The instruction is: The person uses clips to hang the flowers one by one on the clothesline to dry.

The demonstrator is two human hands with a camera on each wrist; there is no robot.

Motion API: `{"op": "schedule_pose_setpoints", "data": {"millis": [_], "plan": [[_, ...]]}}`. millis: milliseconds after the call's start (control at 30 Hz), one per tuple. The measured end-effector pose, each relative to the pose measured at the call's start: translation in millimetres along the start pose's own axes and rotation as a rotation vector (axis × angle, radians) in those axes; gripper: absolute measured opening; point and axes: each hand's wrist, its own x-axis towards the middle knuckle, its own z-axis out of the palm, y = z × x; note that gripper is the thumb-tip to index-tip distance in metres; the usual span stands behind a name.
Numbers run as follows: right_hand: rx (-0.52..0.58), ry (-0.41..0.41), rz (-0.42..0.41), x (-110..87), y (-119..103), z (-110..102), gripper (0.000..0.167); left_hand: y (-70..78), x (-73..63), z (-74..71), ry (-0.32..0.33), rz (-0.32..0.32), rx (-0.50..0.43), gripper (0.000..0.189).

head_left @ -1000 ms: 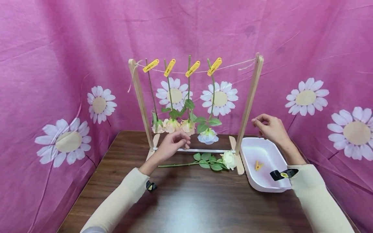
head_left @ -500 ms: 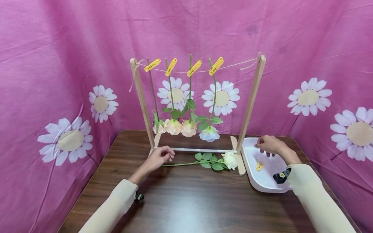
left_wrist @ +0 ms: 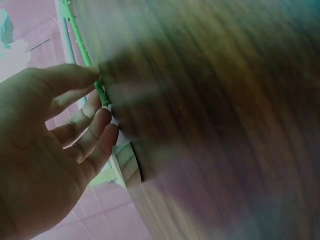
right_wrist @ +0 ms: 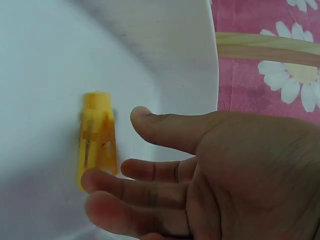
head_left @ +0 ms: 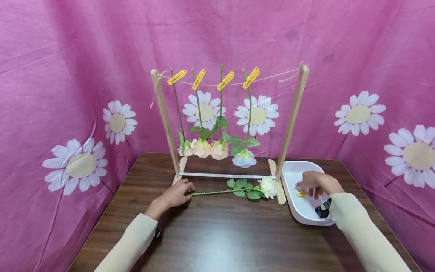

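In the head view, a white rose (head_left: 268,187) lies on the table with its stem pointing left. My left hand (head_left: 176,193) is at the cut end of that stem. Up close in the left wrist view, the thumb and index finger of my left hand (left_wrist: 55,120) pinch the green stem (left_wrist: 82,45) near its tip. On the right, my right hand (head_left: 317,183) reaches down into a white basin (head_left: 295,211). A yellow clothespin (right_wrist: 97,140) lies there, beside the spread thumb and fingers of my right hand (right_wrist: 200,165), which hold nothing.
Behind the rose stands a wooden frame (head_left: 291,121) with a string (head_left: 272,77) across its top. Several upside-down roses (head_left: 219,150) hang from it by yellow clothespins (head_left: 251,78). A white rod (head_left: 221,175) joins the frame's feet. A pink curtain (head_left: 217,34) encloses the table (head_left: 210,234).
My left hand has moved down and left from before the hanging roses to the stem's end. My right hand has lowered from above the basin to the clothespin inside it.
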Motion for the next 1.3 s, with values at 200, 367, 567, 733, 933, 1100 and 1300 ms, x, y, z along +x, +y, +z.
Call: {"op": "schedule_pose_setpoints", "data": {"millis": [200, 367, 567, 733, 933, 1100, 1300], "plan": [[0.006, -0.005, 0.048, 1.1, 1.7, 2.9, 0.038, -1.3, -0.6, 0.9, 0.022, 0.007, 0.005, 0.016], [0.038, -0.003, 0.073, -1.9, 1.9, 6.2, 0.039, -1.3, 0.6, 0.6, 0.037, 0.007, -0.024, 0.009], [0.049, 0.034, 0.02, -3.2, 0.7, 9.3, 0.03, -2.7, 3.5, 1.6, 0.026, 0.019, -0.029, 0.006], [0.044, 0.077, -0.041, -2.7, -1.7, 7.8, 0.023, -2.8, 4.4, 2.0, 0.007, 0.002, -0.015, 0.008], [0.01, 0.14, -0.11, -2.3, -4.4, 6.5, 0.019, -1.9, 5.3, 2.9, 0.021, -0.041, -0.083, 0.002], [-0.033, 0.167, -0.145, -2.4, -5.1, 5.8, 0.019, -5.2, 7.4, 5.3, 0.07, 0.005, -0.13, 0.007], [-0.021, 0.147, -0.149, -1.0, -4.4, 4.8, 0.017, -5.6, 8.0, 2.3, 0.114, 0.008, -0.247, 0.005]]}}
